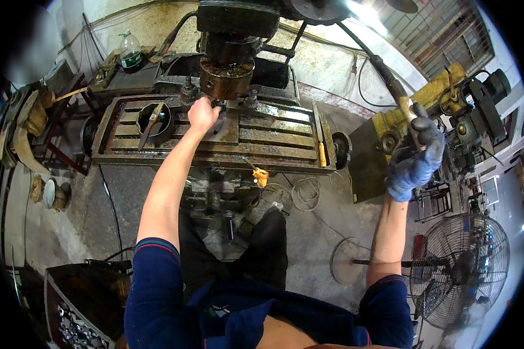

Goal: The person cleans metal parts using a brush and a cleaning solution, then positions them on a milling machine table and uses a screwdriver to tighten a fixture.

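Overhead, left hand (203,113) closed at machine table (273,136), gloved right hand (416,157) gripping lever (390,81).

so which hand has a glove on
The right hand: it wears a blue glove and grips the long lever. The left hand is bare, on the machine table.

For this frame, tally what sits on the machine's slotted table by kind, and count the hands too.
Hands: 2, the bare left hand on the slotted table under the machine head, and the gloved right hand gripping the long lever handle
Round black containers: 1
Wooden-handled files: 1
Total: 4
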A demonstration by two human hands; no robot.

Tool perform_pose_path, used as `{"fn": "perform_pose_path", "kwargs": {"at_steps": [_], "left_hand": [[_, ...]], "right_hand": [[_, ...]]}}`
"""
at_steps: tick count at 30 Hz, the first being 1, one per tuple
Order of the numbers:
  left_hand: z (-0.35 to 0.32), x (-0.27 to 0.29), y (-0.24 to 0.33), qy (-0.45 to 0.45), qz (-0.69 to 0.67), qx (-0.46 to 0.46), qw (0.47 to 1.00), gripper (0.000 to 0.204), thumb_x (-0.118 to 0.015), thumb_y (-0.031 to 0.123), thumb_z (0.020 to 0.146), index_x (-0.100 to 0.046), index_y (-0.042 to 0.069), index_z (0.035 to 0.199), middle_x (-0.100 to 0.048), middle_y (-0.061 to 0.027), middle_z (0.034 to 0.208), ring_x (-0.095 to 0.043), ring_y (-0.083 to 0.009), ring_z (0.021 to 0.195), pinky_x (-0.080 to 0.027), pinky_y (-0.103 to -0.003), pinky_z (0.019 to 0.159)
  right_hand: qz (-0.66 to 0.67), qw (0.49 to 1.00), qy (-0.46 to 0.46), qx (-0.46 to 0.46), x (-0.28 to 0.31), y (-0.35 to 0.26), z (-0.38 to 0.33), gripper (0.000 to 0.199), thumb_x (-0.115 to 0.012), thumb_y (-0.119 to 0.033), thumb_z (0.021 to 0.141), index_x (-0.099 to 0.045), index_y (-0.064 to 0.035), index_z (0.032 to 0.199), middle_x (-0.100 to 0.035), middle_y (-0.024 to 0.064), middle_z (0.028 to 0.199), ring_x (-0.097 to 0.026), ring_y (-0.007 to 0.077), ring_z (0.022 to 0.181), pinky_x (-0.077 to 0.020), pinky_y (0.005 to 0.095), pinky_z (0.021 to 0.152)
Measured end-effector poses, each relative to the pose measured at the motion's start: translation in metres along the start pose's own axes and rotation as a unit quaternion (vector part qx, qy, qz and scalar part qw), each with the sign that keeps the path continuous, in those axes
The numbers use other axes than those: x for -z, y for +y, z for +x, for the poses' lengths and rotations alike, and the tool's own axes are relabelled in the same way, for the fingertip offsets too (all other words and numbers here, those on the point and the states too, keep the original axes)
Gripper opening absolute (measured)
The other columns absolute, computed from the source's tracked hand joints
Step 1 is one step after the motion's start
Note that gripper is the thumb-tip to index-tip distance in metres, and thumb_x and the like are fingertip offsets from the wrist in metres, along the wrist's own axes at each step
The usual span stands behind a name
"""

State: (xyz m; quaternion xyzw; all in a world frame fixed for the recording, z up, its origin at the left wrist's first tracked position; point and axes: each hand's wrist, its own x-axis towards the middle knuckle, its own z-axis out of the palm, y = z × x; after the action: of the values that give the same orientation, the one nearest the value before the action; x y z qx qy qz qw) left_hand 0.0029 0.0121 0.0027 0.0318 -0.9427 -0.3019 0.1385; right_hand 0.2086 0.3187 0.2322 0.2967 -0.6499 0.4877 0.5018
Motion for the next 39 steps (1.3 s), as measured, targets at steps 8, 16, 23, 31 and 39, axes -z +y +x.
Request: {"fn": "perform_pose_path", "kwargs": {"at_steps": [8,16,23,31,39], "left_hand": [[0.000,0.001,-0.002,0.006,0.002,-0.009,1.000,0.032,-0.070,0.030,0.068,-0.065,0.000,0.077,-0.064,-0.0186,0.080,-0.062,-0.0333,0.080,-0.050,-0.042,0.070],[0.003,-0.005,-0.002,-0.012,0.001,0.001,1.000,0.035,-0.070,0.030,0.068,-0.064,-0.001,0.083,-0.064,-0.0194,0.085,-0.061,-0.0337,0.084,-0.049,-0.042,0.072],[-0.004,0.013,-0.029,-0.094,-0.149,-0.050,0.983,0.035,-0.064,0.020,0.074,-0.061,0.000,0.102,-0.063,-0.0155,0.073,-0.063,-0.0256,0.066,-0.049,-0.037,0.060],[-0.108,0.084,-0.045,-0.204,-0.301,-0.032,0.931,0.028,-0.058,0.009,0.080,-0.057,-0.003,0.106,-0.058,-0.0054,0.060,-0.053,-0.0091,0.046,-0.043,-0.025,0.044],[-0.136,0.100,-0.044,-0.193,-0.247,-0.026,0.949,0.026,-0.060,0.009,0.079,-0.059,-0.002,0.103,-0.062,-0.0090,0.066,-0.057,-0.0120,0.056,-0.047,-0.028,0.051]], "right_hand": [[-0.040,0.999,-0.013,-0.004,-0.002,-0.009,0.020,0.031,-0.049,-0.031,0.084,-0.050,-0.0009,0.078,-0.056,0.0142,0.086,-0.053,0.0298,0.094,-0.0344,0.0492,0.094],[-0.038,0.998,0.039,0.017,-0.009,0.004,-0.009,0.031,-0.056,-0.030,0.085,-0.058,0.0008,0.088,-0.060,0.0144,0.088,-0.055,0.0334,0.100,-0.0354,0.0453,0.093],[0.047,0.998,0.031,0.009,-0.011,0.006,-0.009,0.026,-0.051,-0.024,0.086,-0.051,0.0003,0.076,-0.058,0.0154,0.086,-0.054,0.0313,0.098,-0.0332,0.0477,0.095],[0.039,0.997,0.070,-0.008,-0.012,0.001,-0.013,0.029,-0.050,-0.026,0.087,-0.049,0.0005,0.074,-0.058,0.0154,0.085,-0.054,0.0302,0.099,-0.0333,0.0407,0.092],[0.010,0.997,0.066,-0.033,-0.012,0.006,-0.029,0.027,-0.047,-0.025,0.088,-0.053,-0.0003,0.078,-0.058,0.0132,0.091,-0.052,0.0346,0.106,-0.0330,0.0458,0.095]]}}
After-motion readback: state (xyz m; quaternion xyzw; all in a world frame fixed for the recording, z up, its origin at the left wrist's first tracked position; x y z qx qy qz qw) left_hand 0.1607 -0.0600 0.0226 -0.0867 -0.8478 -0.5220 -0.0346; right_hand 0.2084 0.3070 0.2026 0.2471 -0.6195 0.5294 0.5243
